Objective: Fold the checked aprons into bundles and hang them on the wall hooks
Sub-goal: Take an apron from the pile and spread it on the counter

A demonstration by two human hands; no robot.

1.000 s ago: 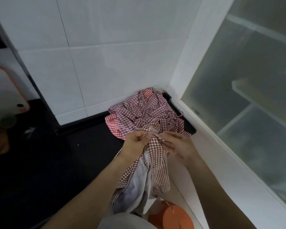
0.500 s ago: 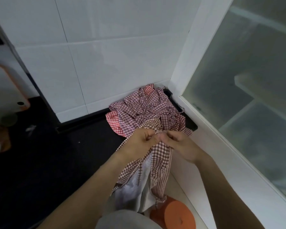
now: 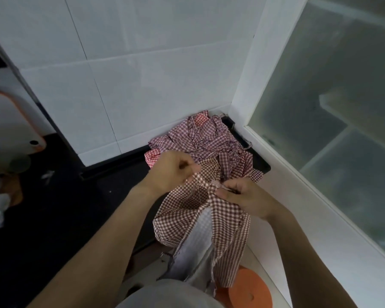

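Hands drawn apart since half second ago: left hand (image 3: 172,168) and right hand (image 3: 242,196) each pinch top edge of brown checked apron (image 3: 200,218), fingers clamped, cloth hanging off desk (image 3: 53,218) front edge. Spreading before folding, likely. Apron pile (image 3: 200,141) waits at desk's back right corner.

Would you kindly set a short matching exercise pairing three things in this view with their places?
Things:
1. brown checked apron
2. pile of red checked aprons
3. orange round lid

Places:
A. low on the floor, near the bottom edge
B. heaped in the corner of the dark counter
C. held between both hands, hanging down

Pairs: 1-C, 2-B, 3-A
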